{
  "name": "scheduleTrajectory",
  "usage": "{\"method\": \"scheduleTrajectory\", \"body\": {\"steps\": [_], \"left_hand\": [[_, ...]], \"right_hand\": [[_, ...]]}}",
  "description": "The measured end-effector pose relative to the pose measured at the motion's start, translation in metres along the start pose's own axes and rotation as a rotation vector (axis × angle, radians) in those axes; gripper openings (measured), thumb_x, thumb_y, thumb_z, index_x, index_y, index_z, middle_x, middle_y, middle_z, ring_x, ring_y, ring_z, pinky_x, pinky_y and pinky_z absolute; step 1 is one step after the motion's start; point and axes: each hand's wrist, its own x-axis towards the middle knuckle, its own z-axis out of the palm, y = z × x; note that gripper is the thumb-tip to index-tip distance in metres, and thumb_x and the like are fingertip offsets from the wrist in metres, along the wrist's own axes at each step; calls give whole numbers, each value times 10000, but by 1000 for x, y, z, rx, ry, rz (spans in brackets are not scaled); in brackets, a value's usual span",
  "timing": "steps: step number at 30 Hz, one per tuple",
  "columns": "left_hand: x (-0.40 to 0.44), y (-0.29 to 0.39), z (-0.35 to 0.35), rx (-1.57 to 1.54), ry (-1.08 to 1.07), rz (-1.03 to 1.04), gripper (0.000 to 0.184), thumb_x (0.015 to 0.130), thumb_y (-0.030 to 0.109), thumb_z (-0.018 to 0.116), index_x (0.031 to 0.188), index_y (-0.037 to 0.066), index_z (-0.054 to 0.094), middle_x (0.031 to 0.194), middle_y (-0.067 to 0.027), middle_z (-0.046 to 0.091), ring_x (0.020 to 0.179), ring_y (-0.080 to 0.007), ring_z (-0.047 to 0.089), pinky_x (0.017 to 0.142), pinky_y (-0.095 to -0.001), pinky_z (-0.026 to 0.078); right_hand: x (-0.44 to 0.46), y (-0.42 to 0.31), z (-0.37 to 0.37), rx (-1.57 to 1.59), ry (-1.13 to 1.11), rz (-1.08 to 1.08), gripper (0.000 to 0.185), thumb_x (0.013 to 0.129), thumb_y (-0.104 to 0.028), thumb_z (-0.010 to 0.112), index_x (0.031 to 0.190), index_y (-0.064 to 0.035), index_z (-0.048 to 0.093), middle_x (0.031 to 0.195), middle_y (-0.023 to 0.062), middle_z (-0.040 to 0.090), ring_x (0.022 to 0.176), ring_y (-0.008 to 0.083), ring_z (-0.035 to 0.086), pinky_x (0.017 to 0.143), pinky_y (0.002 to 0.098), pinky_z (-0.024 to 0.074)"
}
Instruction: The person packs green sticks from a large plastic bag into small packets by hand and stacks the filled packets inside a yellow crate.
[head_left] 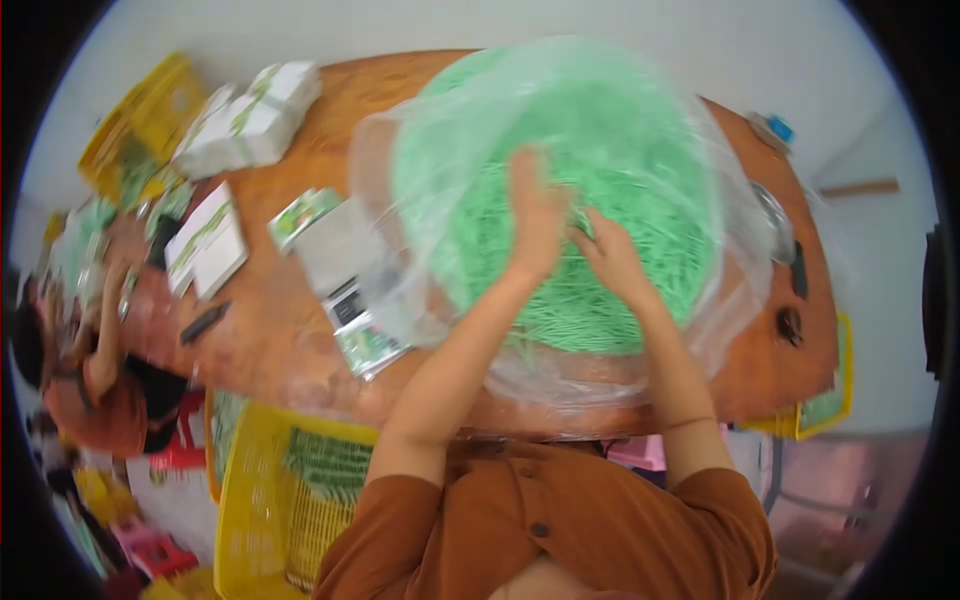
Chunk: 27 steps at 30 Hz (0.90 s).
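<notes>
Coming in from the left of the green heap (620, 290), I'd snag on the loose clear plastic (375, 165), then the flat packets (350, 318) just beside it. Farther left, bare wood lies between those packets and the dark tool (205, 323), giving me a lane from the table's (285, 345) front edge; white boxes (207, 240) crowd its far side. Right of the heap, a metal dish (775, 222) and a small dark object (789, 325) narrow my way. Behind the heap, the wall (400, 25) stands close.
</notes>
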Motion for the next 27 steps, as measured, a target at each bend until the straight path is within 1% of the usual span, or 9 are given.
{"method": "scheduleTrajectory", "body": {"steps": [1, 4, 6, 9, 12, 14, 20, 24, 27], "left_hand": [[-5, 7, -2, 35, 8, 28, 651, 868, 399, 481, 1358, 22, 276, 1334, -252, 310, 1253, -349, 313, 1031, -482, 247], [-41, 27, -59, 203, 20, 43, 493, 818, 280, 520, 1222, 1, 472, 1264, -259, 403, 1172, -375, 413, 934, -467, 377], [-81, 18, -121, -67, 260, 459, 386, 671, 165, 647, 1027, 21, 606, 1147, -244, 525, 1063, -341, 515, 840, -397, 439], [-191, -47, -176, 389, 429, 65, 286, 667, 122, 617, 932, 16, 617, 984, -165, 593, 863, -309, 583, 688, -412, 465], [-209, -63, -187, 711, 66, -49, 369, 707, 154, 579, 1032, -19, 574, 1101, -207, 541, 982, -324, 540, 795, -420, 439], [-217, -85, -180, 874, -216, 82, 399, 744, 149, 521, 1089, -51, 527, 1173, -235, 486, 1074, -342, 487, 884, -435, 398], [-225, -107, -183, 394, -118, 88, 147, 706, -1, 519, 849, -30, 538, 971, -205, 551, 993, -368, 551, 792, -413, 479], [-217, -103, -190, 216, -73, 109, 207, 668, -50, 546, 872, -16, 546, 991, -201, 543, 1004, -374, 546, 789, -417, 476], [-207, -94, -186, 255, -40, 24, 266, 666, -26, 560, 932, -27, 558, 1024, -195, 539, 1015, -370, 537, 807, -414, 469]], "right_hand": [[0, 19, 12, -268, 63, -375, 286, 822, -174, 556, 1058, -19, 510, 956, 168, 600, 913, 323, 558, 803, 350, 419], [5, -20, -3, 157, -235, 97, 209, 815, -166, 556, 966, -23, 575, 1065, 161, 556, 977, 332, 509, 854, 395, 378], [10, -14, -4, 164, -112, 138, 178, 835, -154, 538, 955, -25, 568, 1097, 134, 531, 999, 319, 479, 876, 401, 363], [-7, 27, 13, -168, -140, -207, 155, 855, -153, 523, 939, -28, 562, 1054, 110, 543, 990, 296, 478, 886, 373, 360], [1, -11, 18, -92, -18, -286, 137, 855, -152, 526, 926, -41, 565, 1021, 103, 564, 983, 290, 490, 889, 345, 360], [12, -52, 20, 192, 2, -207, 148, 864, -170, 517, 925, -42, 557, 1023, 121, 565, 977, 291, 506, 877, 352, 375], [8, -16, 27, 634, -78, 354, 238, 901, -283, 500, 916, -48, 542, 718, 70, 582, 681, 145, 574, 661, 314, 442], [4, 2, -17, 15, 60, 109, 216, 876, -282, 532, 915, -73, 567, 689, 74, 584, 611, 173, 568, 583, 333, 430], [-2, 3, -26, -242, -259, 165, 189, 829, -258, 578, 933, -101, 593, 659, 79, 586, 609, 241, 580, 564, 358, 440]]}}
